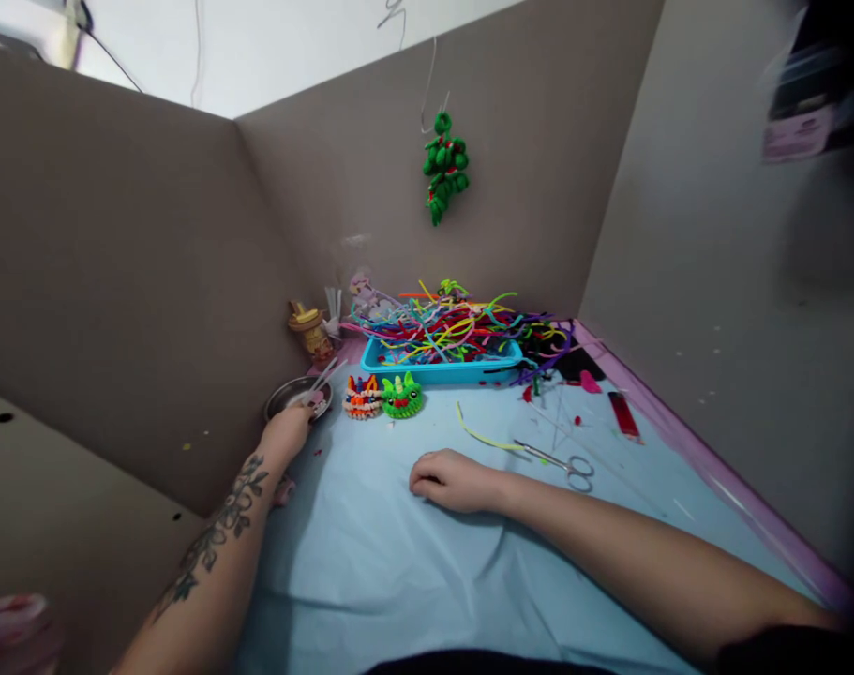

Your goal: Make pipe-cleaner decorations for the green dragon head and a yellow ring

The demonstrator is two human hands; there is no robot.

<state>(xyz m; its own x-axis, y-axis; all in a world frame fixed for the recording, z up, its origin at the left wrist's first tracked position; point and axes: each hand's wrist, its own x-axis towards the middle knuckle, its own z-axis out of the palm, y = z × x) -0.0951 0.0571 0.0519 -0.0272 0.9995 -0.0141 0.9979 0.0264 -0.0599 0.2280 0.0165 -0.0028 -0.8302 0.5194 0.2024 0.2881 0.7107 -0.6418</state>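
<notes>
My left hand (288,437) is at the near rim of a round metal bowl (277,394) on the left of the table. Its fingers point down and are mostly hidden, so a grip cannot be made out. White sticks (326,373) and small pale pink pieces lie in the bowl. Resting on the blue table cover, my right hand (456,480) is loosely curled, with nothing seen in it. Just beyond it sit an orange-and-cream fuzzy figure (361,400) and a green fuzzy animal head (402,397). Scissors (554,460) lie to its right, beside a yellow-green fuzzy stem (484,437).
A blue tray (441,374) heaped with colourful pipe cleaners (455,323) stands at the back. A yellow-brown cup (312,333) is in the back left corner. Grey panels enclose the table; a green fuzzy ornament (444,169) hangs on the back one. A red packet (624,416) lies right.
</notes>
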